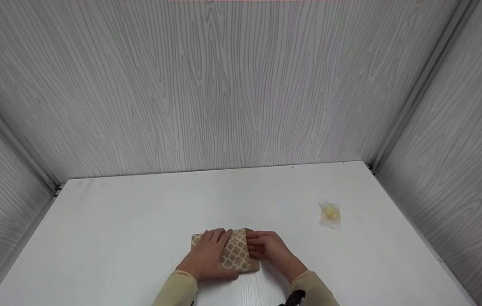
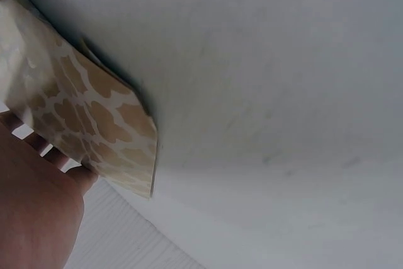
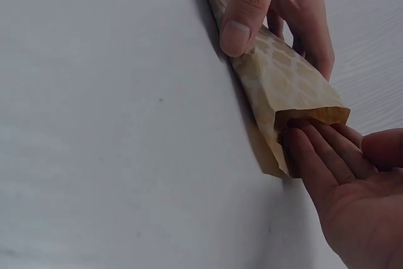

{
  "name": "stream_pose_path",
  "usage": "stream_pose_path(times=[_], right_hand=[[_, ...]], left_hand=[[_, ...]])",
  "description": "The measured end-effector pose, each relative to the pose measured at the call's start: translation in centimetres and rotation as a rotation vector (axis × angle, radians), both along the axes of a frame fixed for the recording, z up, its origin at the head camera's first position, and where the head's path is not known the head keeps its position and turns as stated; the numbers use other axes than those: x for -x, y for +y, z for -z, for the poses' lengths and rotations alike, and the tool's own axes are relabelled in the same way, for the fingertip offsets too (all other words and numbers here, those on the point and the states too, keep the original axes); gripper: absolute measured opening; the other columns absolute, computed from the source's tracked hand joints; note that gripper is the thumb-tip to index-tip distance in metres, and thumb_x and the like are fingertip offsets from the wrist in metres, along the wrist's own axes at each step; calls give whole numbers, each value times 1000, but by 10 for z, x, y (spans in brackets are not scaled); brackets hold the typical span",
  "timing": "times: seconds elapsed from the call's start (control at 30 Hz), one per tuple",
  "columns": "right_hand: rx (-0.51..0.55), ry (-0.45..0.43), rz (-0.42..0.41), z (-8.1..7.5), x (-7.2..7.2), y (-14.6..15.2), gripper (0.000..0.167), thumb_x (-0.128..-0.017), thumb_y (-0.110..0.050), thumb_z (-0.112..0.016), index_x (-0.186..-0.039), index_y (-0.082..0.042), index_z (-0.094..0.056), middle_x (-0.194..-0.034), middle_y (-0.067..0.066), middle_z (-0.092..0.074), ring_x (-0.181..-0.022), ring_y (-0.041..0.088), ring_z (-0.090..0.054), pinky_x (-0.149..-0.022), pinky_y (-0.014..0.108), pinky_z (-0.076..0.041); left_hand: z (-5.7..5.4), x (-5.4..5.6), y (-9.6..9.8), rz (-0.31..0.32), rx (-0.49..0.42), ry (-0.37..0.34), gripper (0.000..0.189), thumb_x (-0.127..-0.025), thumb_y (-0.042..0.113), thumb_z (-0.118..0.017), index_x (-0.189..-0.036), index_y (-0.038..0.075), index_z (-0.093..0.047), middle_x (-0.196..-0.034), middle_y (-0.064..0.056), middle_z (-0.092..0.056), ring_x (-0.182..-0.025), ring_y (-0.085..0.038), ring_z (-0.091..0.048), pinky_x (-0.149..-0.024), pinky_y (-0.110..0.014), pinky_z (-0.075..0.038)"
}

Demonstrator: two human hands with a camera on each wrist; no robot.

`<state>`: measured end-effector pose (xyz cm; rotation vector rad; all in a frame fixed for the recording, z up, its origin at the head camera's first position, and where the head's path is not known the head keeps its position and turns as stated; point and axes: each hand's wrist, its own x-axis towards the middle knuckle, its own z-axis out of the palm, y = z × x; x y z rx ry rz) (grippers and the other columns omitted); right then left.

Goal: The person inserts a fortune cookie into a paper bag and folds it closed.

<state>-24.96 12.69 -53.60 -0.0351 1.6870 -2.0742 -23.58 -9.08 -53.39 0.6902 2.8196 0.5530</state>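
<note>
Sleeves [image 1: 177, 292]: cream, ending at the wrists, with something dark at the right cuff.
Left hand [image 1: 211, 260]: gripping the paper bag [image 1: 235, 254] across its width, thumb at the near edge, fingers over the far one.
Right hand [image 1: 275, 251]: fingers straight, pushed into the bag's mouth, thumb outside (fingertips hidden, so cannot tell what they touch).
Bag: tan with a pale lattice, under the left palm, mouth gaping toward the right hand.
Clear packet [image 1: 330, 214]: yellow inside, beyond the right hand and further right, well apart.
White table [image 1: 138, 221]: beneath both hands.
</note>
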Motion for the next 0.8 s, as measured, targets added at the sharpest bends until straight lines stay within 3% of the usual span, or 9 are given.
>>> stream_pose_path(times=[0.13,0.37,0.5,0.6,0.8], right_hand=[[48,-54,1,-1,0,2,44,-96,-6,-47,-138,9,-46,-120,21,-64,-110,29,-63,-93,40,-53],[48,-35,-3,-3,0,11,41,-100,-10,-41,-135,9,-48,-119,24,-64,-109,32,-64,-93,43,-54],[52,-46,-23,-2,1,9,50,-107,-30,-37,-137,10,-46,-119,24,-64,-109,33,-64,-93,43,-54],[49,-63,-15,-1,0,4,64,-106,-46,-36,-138,9,-44,-120,23,-64,-110,33,-63,-93,43,-54],[91,-99,-6,-1,2,-3,77,-103,-58,-28,-139,9,-38,-125,23,-61,-116,34,-59,-98,45,-50]], left_hand=[[0,1,1,8,-15,3,112,-69,68,-73,-154,11,-29,-150,-14,-34,-141,-33,-27,-119,-46,-15],[0,1,0,1,-19,-9,111,-69,66,-74,-154,11,-30,-149,-14,-35,-141,-33,-27,-119,-45,-14],[1,0,1,-3,-14,-20,110,-69,65,-74,-154,11,-30,-150,-13,-34,-141,-33,-27,-119,-45,-14],[1,0,1,-6,-14,-20,110,-69,66,-73,-154,12,-30,-150,-13,-35,-141,-33,-27,-119,-45,-13],[1,0,1,-5,-15,-1,109,-70,65,-74,-154,12,-31,-149,-13,-35,-141,-32,-27,-119,-46,-13]])
